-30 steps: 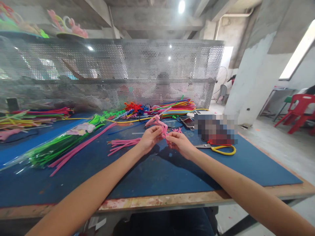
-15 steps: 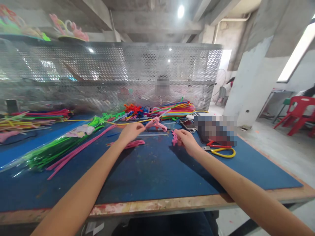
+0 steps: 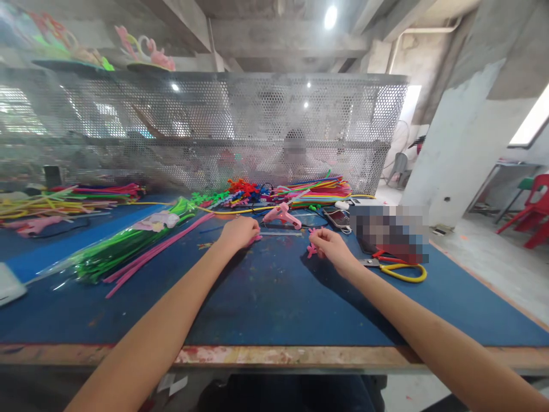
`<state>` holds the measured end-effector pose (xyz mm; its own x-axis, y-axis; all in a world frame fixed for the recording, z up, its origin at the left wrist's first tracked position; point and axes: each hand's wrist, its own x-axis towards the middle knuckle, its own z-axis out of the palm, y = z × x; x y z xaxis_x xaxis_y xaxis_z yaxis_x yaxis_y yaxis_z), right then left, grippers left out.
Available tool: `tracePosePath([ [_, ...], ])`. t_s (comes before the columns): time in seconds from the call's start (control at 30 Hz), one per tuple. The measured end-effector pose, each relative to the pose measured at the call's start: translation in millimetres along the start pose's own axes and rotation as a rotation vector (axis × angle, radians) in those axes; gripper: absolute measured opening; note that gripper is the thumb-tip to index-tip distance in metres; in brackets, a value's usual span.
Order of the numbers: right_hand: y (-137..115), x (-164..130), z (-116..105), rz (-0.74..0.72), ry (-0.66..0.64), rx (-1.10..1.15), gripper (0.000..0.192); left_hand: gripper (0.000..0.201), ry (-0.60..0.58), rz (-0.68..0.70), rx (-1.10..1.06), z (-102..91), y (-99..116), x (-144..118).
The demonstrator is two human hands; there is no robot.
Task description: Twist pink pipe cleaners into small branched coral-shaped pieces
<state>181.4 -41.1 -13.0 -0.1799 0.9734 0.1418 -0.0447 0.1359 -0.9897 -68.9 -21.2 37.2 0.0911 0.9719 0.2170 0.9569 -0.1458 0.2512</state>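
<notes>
Two hands, apart on the blue mat: my left hand covers short pink stems; my right hand pinches a small pink twisted piece, glue gun just beyond

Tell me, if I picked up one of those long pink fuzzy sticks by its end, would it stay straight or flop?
Probably it would droop a little. The long pink fuzzy sticks are very thin for their length, so likely light and bendy. The small pink piece in the right hand is twisted into a shape, suggesting they hold a bend. Their fuzz probably keeps them from sliding on the blue mat.
</notes>
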Motion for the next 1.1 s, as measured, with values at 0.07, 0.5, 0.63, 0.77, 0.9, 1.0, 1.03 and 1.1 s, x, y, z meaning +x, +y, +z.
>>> tracePosePath([
  [0.07,0.1,-0.2,0.9,-0.001,-0.016,-0.003,0.027,0.016,0.067,0.001,0.024,0.9,6.1,-2.1],
  [0.5,-8.5,-13.3,4.9,-0.573,-0.078,-0.389,0.017,0.019,-0.085,-0.122,-1.616,27.4,73.3,-21.3],
  [0.63,-12.5,-21.0,7.1,-0.794,-0.238,-0.711,0.026,0.017,-0.209,-0.184,-1.735,36.5,75.4,-24.5],
  [0.77,-7.5,-16.8,7.0,-0.876,-0.239,-0.895,0.026,0.019,-0.257,-0.198,-1.704,42.4,74.7,-26.5],
  [0.9,-5.0,-11.9,4.7,-0.912,-0.198,-0.990,0.024,0.022,-0.287,-0.209,-1.665,44.0,78.0,-30.1],
  [1.0,-5.9,-11.0,3.0,-0.932,-0.209,-1.038,0.023,0.023,-0.289,-0.214,-1.656,46.6,79.4,-31.2],
  [1.03,-6.1,-11.0,2.8,-0.939,-0.215,-1.042,0.023,0.022,-0.287,-0.214,-1.657,47.9,79.2,-31.1],
  [1.1,-5.9,-11.3,3.1,-0.960,-0.237,-1.030,0.021,0.020,-0.297,-0.208,-1.664,51.1,78.4,-30.3],
])
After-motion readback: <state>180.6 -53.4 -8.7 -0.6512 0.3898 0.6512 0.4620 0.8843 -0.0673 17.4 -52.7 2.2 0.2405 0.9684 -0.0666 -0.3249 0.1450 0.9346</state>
